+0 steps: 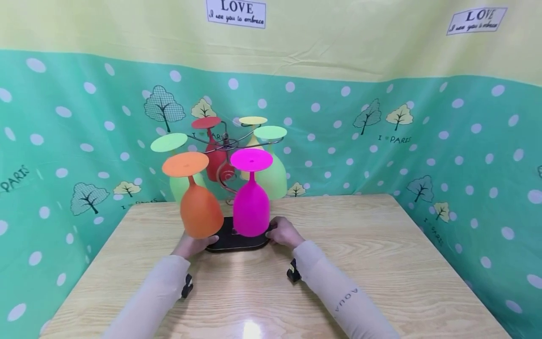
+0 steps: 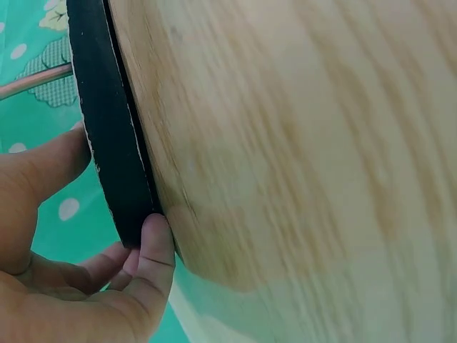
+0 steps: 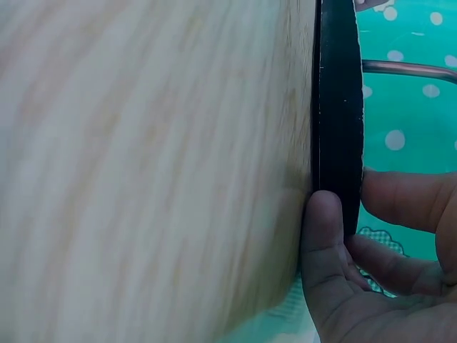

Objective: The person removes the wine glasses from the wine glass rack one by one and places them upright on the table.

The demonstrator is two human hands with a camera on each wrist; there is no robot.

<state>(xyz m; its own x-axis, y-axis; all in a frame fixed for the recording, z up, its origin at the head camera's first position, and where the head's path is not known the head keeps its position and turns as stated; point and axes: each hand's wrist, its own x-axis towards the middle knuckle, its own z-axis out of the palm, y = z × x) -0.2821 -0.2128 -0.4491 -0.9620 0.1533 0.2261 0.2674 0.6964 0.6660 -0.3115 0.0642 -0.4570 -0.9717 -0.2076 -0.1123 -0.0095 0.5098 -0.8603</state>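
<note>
Six goblets (image 1: pixel 251 212) hang upside down from a metal rack (image 1: pixel 226 142) at the far part of the wooden table (image 1: pixel 360 263), orange and magenta ones nearest; the left hand (image 1: pixel 195 245) pinches the left end of the rack's black base (image 1: pixel 239 242), the right hand (image 1: pixel 284 231) its right end

Head cam: bright, fairly even light, source out of frame. Small hard glare spot (image 1: pixel 251 329) burned on table (image 1: pixel 381 263) nr bottom edge. Magenta glass (image 1: pixel 251 209) came out flat, v. saturated. Wrist cams were softer, cooler; tbl grain blurred, base (image 2: pixel 107 128) edges sharper.
</note>
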